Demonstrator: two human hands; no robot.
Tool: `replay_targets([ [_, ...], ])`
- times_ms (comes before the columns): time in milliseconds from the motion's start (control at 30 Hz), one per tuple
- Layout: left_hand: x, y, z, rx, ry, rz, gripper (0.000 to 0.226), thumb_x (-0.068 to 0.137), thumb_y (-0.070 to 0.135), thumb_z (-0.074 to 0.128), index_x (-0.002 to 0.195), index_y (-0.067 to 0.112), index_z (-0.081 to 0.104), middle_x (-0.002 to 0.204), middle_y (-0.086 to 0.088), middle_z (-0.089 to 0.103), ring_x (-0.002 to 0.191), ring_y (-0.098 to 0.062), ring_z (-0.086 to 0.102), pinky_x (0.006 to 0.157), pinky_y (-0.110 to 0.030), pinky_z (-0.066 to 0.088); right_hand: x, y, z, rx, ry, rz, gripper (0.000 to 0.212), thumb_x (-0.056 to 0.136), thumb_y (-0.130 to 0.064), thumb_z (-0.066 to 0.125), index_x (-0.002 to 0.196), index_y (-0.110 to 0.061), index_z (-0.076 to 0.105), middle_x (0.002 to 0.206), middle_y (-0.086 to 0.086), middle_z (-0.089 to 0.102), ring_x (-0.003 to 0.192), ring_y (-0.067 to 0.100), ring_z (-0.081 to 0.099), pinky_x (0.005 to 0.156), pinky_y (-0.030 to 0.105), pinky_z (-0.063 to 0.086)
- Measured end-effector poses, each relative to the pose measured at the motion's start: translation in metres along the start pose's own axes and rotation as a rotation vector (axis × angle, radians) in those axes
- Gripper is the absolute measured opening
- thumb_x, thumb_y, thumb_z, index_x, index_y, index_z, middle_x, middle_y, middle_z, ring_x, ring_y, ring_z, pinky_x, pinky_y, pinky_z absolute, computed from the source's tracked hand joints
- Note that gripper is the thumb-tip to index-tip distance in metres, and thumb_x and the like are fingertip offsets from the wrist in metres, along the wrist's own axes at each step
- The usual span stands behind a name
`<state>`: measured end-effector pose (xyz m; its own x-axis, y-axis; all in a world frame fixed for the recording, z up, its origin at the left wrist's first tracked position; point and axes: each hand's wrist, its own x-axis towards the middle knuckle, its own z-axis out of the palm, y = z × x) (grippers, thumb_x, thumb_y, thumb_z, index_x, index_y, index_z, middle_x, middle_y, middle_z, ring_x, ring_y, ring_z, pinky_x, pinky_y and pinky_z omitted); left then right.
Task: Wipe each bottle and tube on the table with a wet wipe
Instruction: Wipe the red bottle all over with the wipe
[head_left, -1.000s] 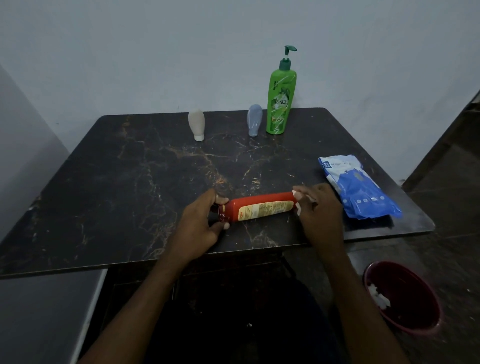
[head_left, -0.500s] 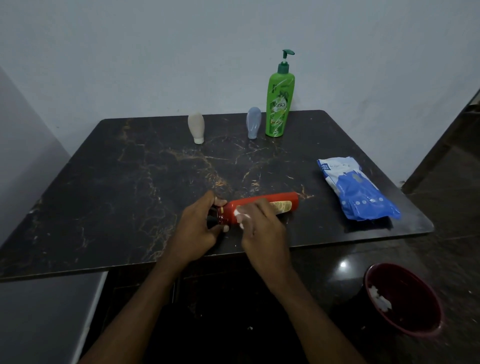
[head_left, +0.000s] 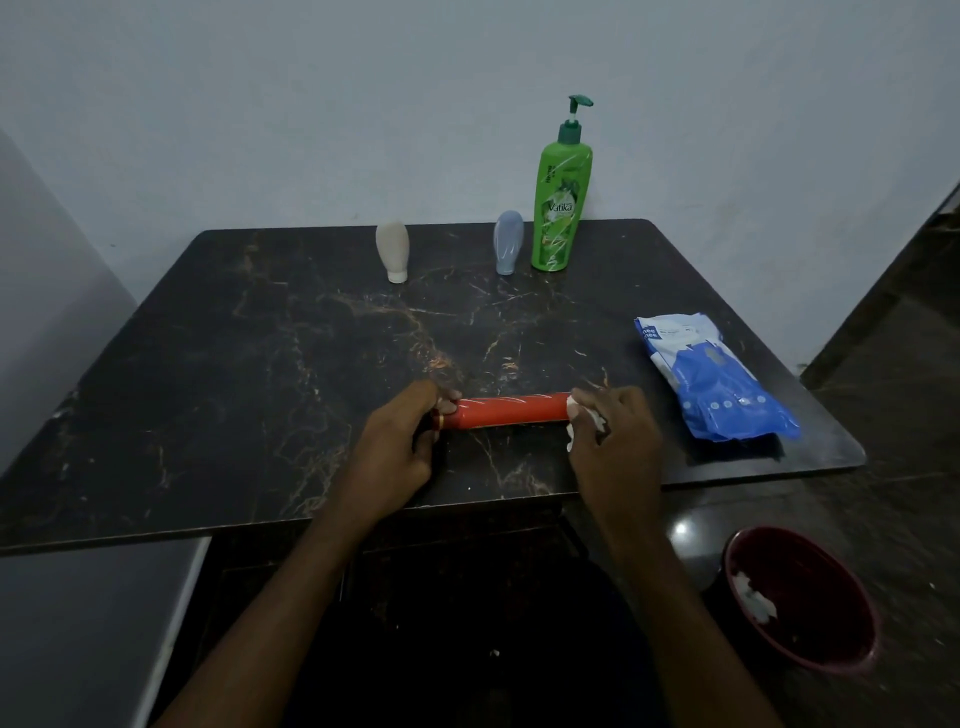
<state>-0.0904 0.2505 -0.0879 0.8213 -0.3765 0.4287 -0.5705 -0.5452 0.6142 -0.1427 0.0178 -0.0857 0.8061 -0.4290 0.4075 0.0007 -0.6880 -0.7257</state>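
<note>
Fingers (head_left: 445, 404) of the left hand (head_left: 395, 447) curl round the cap end of the red bottle (head_left: 511, 410). The right hand (head_left: 618, 441) clutches a white wet wipe (head_left: 586, 417) against its other end. The bottle lies sideways between both hands, near the front edge of the tabletop (head_left: 260, 389).

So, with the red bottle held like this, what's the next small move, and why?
Probably slide the wet wipe along the red bottle toward its cap. The right hand holds the wipe bunched at the bottle's base end, the left hand grips the cap end, steadying it, and the body between them lies exposed.
</note>
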Motion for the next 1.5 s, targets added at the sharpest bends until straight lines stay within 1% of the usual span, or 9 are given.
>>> replay_targets([
  [167,0.001,-0.004,0.001,-0.008,-0.015,0.015,0.043,0.078,-0.018,0.062,0.104,0.016,0.061,0.127,0.01,0.065,0.123,0.003,0.056,0.1,-0.012,0.044,-0.004,-0.002,0.002,0.037,0.003,0.018,0.017,0.092,-0.013,0.065,0.108,-0.012,0.071,0.097,-0.006,0.054,0.08,0.001,0.055,0.075,0.007,0.046],
  [300,0.001,-0.003,0.001,-0.021,-0.033,0.019,0.044,0.074,-0.014,0.065,0.108,0.014,0.063,0.125,0.007,0.067,0.121,0.006,0.056,0.101,-0.009,0.041,-0.006,-0.005,0.005,0.073,-0.014,0.016,0.016,0.093,-0.011,0.064,0.106,-0.01,0.072,0.096,-0.005,0.053,0.082,0.0,0.056,0.073,-0.002,0.037],
  [533,0.002,-0.006,0.003,0.02,-0.065,-0.057,0.043,0.083,0.022,0.081,0.121,0.022,0.061,0.128,0.013,0.063,0.118,0.003,0.055,0.096,-0.004,0.037,-0.013,-0.017,0.024,0.011,-0.125,-0.021,0.022,0.097,-0.018,0.057,0.115,-0.015,0.07,0.108,-0.006,0.053,0.087,-0.002,0.051,0.074,0.001,0.034],
  [833,0.004,-0.008,0.003,-0.039,-0.072,-0.118,0.041,0.082,0.029,0.084,0.119,0.024,0.066,0.127,0.015,0.066,0.117,0.002,0.06,0.102,-0.023,0.047,-0.022,-0.045,0.042,0.002,-0.255,-0.256,0.015,0.091,-0.014,0.061,0.102,-0.016,0.071,0.105,-0.004,0.061,0.089,0.01,0.059,0.08,0.024,0.048],
  [933,0.005,-0.008,0.003,-0.03,-0.075,-0.134,0.05,0.081,0.031,0.084,0.126,0.026,0.065,0.126,0.016,0.066,0.116,0.001,0.06,0.101,-0.022,0.046,-0.023,-0.045,0.041,-0.011,-0.305,-0.326,0.017,0.091,-0.014,0.059,0.101,-0.018,0.072,0.104,-0.004,0.059,0.088,0.008,0.057,0.079,0.022,0.047],
  [1067,0.006,-0.011,0.003,-0.011,-0.106,-0.161,0.06,0.081,0.036,0.084,0.136,0.029,0.06,0.134,0.013,0.061,0.121,-0.005,0.057,0.103,-0.028,0.046,-0.009,-0.017,0.031,0.043,-0.209,-0.149,0.014,0.092,-0.014,0.061,0.1,-0.017,0.072,0.104,-0.004,0.059,0.087,0.003,0.058,0.081,0.02,0.049],
  [1200,0.008,-0.011,0.002,-0.009,-0.125,-0.14,0.062,0.081,0.033,0.084,0.138,0.025,0.06,0.135,0.012,0.061,0.122,-0.004,0.056,0.104,-0.025,0.044,0.007,0.005,0.015,0.05,-0.055,0.019,0.012,0.09,-0.011,0.064,0.099,-0.013,0.072,0.101,0.0,0.061,0.089,0.015,0.064,0.081,0.03,0.054],
  [1300,0.008,-0.01,0.002,-0.008,-0.125,-0.142,0.061,0.08,0.032,0.085,0.136,0.026,0.06,0.134,0.012,0.061,0.121,-0.003,0.056,0.101,-0.022,0.043,0.004,-0.007,0.02,0.009,-0.062,0.046,0.014,0.092,-0.01,0.062,0.101,-0.012,0.072,0.106,0.002,0.059,0.092,0.014,0.062,0.081,0.022,0.047],
  [1500,0.007,-0.011,0.004,0.005,-0.114,-0.128,0.058,0.08,0.032,0.084,0.133,0.025,0.062,0.129,0.011,0.064,0.115,-0.003,0.058,0.096,-0.018,0.045,-0.037,-0.045,0.052,0.016,-0.205,-0.249,0.015,0.093,-0.013,0.059,0.102,-0.012,0.071,0.105,0.001,0.057,0.087,0.014,0.059,0.08,0.027,0.049],
])
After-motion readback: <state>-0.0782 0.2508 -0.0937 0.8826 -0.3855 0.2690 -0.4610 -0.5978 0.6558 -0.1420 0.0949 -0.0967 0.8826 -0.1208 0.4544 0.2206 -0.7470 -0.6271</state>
